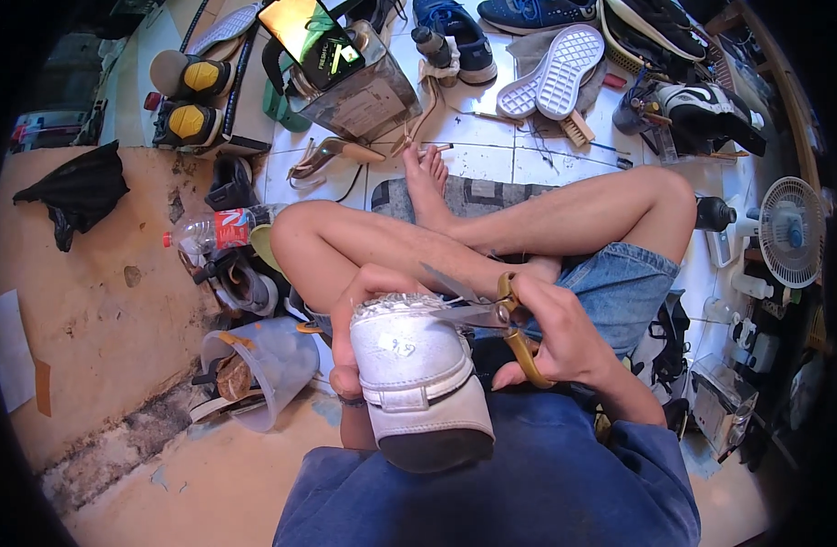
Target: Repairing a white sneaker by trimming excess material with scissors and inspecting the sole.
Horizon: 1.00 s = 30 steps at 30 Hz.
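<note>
A white shoe [407, 351] with a dark patch at its near end is held up over my lap. My left hand [344, 333] is wrapped around its left side and far end, so part of the fingers is hidden behind it. My right hand [569, 333] grips a pair of scissors [521, 354] by the gold handles, thumb and fingers at the loops. The scissors' blades are spread and point left; one lies against the shoe's far right edge, where the material looks rough and frayed. A thin pale strand shows near the blades.
Beyond my crossed legs stand a square metal can [368, 96] with a phone [313, 41] on top, white soles [564, 73] and a brush [578, 129]. On the left lie a plastic bottle [227, 228] and a tipped translucent bucket [277, 365]. A fan [790, 232] stands right.
</note>
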{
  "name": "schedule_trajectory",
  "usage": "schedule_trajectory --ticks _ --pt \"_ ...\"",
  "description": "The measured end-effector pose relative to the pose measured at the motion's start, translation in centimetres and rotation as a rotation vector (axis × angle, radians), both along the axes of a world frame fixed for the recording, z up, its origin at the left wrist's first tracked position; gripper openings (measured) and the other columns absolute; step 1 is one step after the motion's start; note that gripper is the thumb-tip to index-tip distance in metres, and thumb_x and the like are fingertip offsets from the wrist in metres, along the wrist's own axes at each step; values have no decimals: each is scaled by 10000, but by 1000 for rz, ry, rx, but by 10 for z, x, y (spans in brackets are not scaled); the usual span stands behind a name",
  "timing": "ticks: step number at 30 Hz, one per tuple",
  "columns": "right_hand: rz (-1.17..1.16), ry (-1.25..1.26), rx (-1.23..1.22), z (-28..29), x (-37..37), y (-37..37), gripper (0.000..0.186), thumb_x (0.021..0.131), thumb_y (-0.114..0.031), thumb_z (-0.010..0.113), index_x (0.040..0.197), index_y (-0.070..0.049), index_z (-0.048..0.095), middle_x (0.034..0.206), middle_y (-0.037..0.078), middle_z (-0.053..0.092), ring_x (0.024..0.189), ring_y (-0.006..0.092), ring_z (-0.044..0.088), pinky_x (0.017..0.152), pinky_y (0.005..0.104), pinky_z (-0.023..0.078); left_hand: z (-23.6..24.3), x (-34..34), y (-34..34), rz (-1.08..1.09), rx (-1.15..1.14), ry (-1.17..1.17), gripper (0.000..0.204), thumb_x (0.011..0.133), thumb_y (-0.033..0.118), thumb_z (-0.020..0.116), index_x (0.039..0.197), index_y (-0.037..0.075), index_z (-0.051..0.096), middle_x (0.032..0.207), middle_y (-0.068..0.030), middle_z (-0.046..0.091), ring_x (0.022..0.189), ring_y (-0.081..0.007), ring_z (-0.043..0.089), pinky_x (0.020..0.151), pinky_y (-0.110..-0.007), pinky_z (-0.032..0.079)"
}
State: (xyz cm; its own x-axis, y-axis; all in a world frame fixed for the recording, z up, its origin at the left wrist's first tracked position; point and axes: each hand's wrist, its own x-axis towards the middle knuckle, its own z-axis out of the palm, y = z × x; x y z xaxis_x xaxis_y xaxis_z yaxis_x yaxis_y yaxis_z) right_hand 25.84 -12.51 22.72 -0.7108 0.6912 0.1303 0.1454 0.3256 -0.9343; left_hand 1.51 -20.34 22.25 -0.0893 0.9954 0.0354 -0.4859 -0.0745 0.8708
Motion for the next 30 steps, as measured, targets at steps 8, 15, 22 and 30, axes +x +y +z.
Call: schedule_trajectory --ticks 8,15,22,30 --pt "-50 2 137 15 -1 7 755 597 -597 900 898 8 562 761 122 548 643 295 565 587 348 448 -8 -2 4 -58 90 -8 1111 551 785 819 1089 -136 505 1042 -263 650 905 -281 693 805 -379 574" --pt "-103 -40 112 18 2 2 507 633 -341 914 853 -18 590 712 116 574 599 286 572 557 348 445 -13 -3 0 -76 88 4 1118 528 780 832 1080 -139 515 1055 -267 647 925 -279 691 832 -386 570" --pt "-33 -146 70 23 11 4 656 593 -469 941 877 -3 578 763 123 576 639 278 575 579 344 450 -21 1 15 -231 165 -153 1156 494 786 842 1082 -155 520 980 -261 671 867 -257 705 799 -365 582" --pt "-67 -102 47 10 22 9 745 561 -554 936 910 -4 575 787 122 542 670 298 545 619 356 447 11 -4 10 -129 122 30 1195 510 845 785 1089 -168 526 974 -244 685 826 -238 709 750 -326 574"
